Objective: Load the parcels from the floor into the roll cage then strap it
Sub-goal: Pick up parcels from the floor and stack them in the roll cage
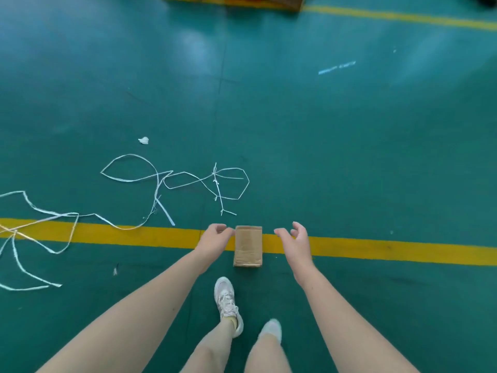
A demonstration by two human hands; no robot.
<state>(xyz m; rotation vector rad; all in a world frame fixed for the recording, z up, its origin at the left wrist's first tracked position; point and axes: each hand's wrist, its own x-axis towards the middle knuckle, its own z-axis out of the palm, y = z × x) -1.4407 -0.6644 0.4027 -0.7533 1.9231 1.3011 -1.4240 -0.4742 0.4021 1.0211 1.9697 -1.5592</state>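
Observation:
A small brown cardboard parcel [248,246] lies on the green floor, across a yellow floor line. My left hand [215,236] reaches down at the parcel's left side, its fingertips touching or almost touching the top left corner. My right hand [294,236] hovers a short gap to the right of the parcel, fingers loosely spread and holding nothing. No roll cage is in view.
White strapping cords [172,181] lie tangled on the floor to the left and behind the parcel. A yellow line [376,250] crosses the floor. My two feet in pale shoes [228,302] stand just below the parcel. Cardboard and red items [269,0] sit at the far top edge.

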